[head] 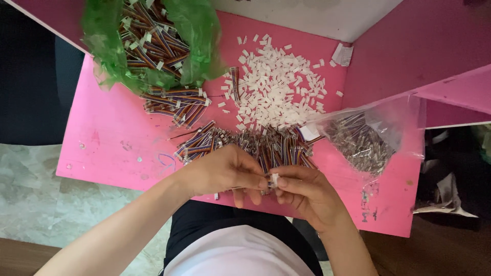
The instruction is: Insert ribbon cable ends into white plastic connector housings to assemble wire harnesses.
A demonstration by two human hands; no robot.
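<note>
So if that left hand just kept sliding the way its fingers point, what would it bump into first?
The left hand points right, fingertips already at the small white connector pinched between both hands. Just past that it would meet the right hand. Their heights look alike, though depth is hard to judge.

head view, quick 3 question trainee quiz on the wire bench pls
1. True or false: the pile of small white plastic housings lies loose on the pink wooden table.
2. Which bag holds banded multicoloured wire bundles: A the crumpled green plastic bag, B the clear plastic bag?
3. What do the left hand and right hand pinch between them?

Key: 1 true. 2 A. 3 a small white connector on a wire end.
</note>
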